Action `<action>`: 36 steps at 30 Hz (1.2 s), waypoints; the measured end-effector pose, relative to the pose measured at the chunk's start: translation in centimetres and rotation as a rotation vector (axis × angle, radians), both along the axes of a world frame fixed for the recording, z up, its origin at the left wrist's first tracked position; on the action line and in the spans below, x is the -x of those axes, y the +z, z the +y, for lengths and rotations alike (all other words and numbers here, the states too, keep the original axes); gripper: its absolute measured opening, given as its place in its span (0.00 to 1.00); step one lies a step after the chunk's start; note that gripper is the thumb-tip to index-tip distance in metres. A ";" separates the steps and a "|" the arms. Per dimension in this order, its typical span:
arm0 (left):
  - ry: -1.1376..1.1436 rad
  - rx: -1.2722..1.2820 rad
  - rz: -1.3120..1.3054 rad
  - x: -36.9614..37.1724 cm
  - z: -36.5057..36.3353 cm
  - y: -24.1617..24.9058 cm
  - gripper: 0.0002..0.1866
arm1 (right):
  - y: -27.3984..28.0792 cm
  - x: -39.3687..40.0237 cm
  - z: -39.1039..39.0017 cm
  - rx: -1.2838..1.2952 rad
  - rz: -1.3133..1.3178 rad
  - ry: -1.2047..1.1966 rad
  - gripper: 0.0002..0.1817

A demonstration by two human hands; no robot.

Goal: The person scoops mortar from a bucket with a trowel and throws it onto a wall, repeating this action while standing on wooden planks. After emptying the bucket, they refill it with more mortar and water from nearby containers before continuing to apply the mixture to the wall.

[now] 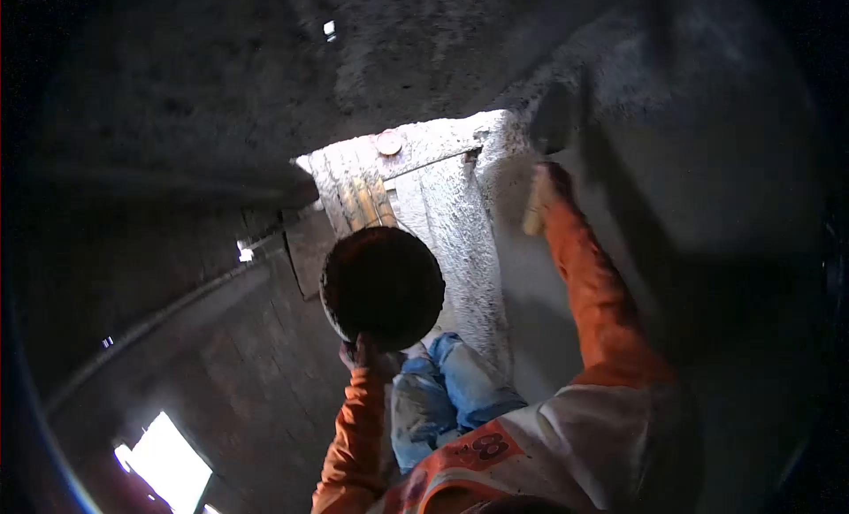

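Note:
My left hand [367, 353] is closed on the near rim of a round pan [329, 318]. The pan's inside looks very dark, so its contents cannot be made out. To the right, my outstretched right hand [554, 185] grips a trowel [555, 121]. Its pale handle end [533, 219] sticks out below my fist, and the dark blade points up against the grey wall [637, 187]. Whether the blade touches the wall is hard to tell in the shadow.
Beyond the pan lies a brightly lit, rough, splattered strip [460, 240] with wooden boards [364, 200] and a small round object [389, 143]. My legs in jeans [451, 386] are below. Light enters through an opening [168, 461] at lower left; dark surfaces surround me.

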State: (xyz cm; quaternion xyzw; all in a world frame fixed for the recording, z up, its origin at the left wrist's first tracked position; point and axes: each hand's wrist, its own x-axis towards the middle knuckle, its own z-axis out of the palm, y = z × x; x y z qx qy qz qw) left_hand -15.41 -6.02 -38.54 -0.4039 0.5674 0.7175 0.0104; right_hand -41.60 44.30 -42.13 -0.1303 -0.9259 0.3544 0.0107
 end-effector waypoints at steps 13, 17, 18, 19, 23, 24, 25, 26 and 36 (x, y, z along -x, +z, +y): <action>-0.062 0.246 -0.352 -1.3 -2.6 2.4 0.03 | 14.2 12.8 -22.5 1.829 0.073 -0.342 0.10; 0.134 0.110 -0.171 -2.7 -1.9 4.7 0.02 | 19.7 12.2 -22.4 1.898 0.049 -0.273 0.12; 0.139 0.104 -0.158 -3.3 -2.4 4.5 0.02 | 21.4 11.3 -22.3 1.894 0.037 -0.265 0.12; 0.081 0.132 -0.153 -3.8 -3.0 3.7 0.03 | 23.2 9.5 -22.4 1.862 0.028 -0.252 0.13; 0.076 0.089 -0.127 -3.4 -1.6 7.9 0.06 | 29.9 -0.6 -21.2 1.287 0.051 -0.261 0.17; 0.048 0.123 -0.063 -4.7 -2.7 6.5 0.08 | 28.9 -3.4 -19.9 1.159 0.051 -0.174 0.15; 0.055 0.122 -0.063 -5.1 -2.5 8.4 0.08 | 29.3 -6.4 -19.6 0.932 -0.003 -0.168 0.16; 0.026 0.095 -0.023 -4.4 -1.7 11.4 0.08 | 27.8 -9.6 -18.4 0.658 -0.022 -0.044 0.15; -0.821 1.260 -0.092 -4.5 -1.8 14.4 0.14 | 33.4 -20.8 -24.1 -0.609 -0.181 1.044 0.14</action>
